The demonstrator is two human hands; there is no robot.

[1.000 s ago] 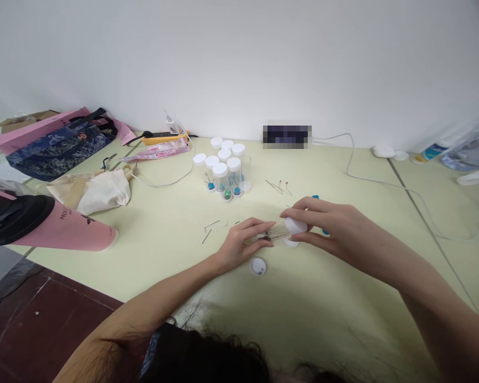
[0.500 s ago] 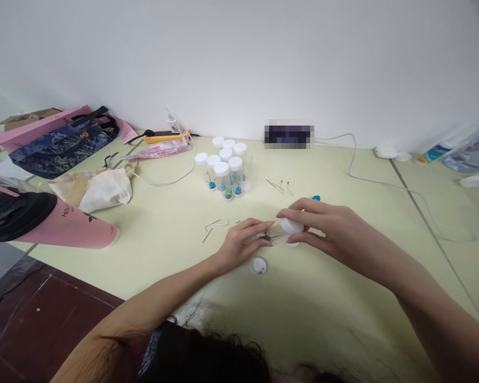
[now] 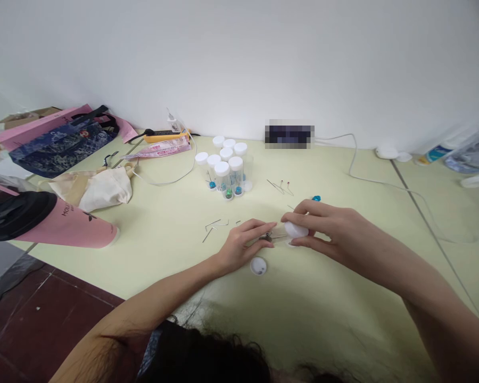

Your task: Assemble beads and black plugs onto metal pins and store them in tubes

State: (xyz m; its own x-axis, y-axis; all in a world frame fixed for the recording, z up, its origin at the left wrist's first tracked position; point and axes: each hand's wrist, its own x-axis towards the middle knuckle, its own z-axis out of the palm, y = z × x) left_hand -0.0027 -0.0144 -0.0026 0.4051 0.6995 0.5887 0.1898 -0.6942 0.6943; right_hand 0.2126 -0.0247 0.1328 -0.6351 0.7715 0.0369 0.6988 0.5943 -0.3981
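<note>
My right hand is closed around the white-capped end of a clear vial that lies sideways just above the yellow-green table. My left hand meets it from the left, fingers pinched at the vial's open mouth around a small dark part. A loose white cap lies on the table just below my left hand. A blue part peeks out behind my right hand.
A cluster of capped vials holding blue and green parts stands behind my hands. Thin metal pins and more pins lie scattered. At the left are a pink tumbler on its side, a cloth bag and a patterned bag. A white cable crosses the right.
My right hand with the vial has lowered slightly toward the table and closed a little toward my left hand. Nothing else has moved.
</note>
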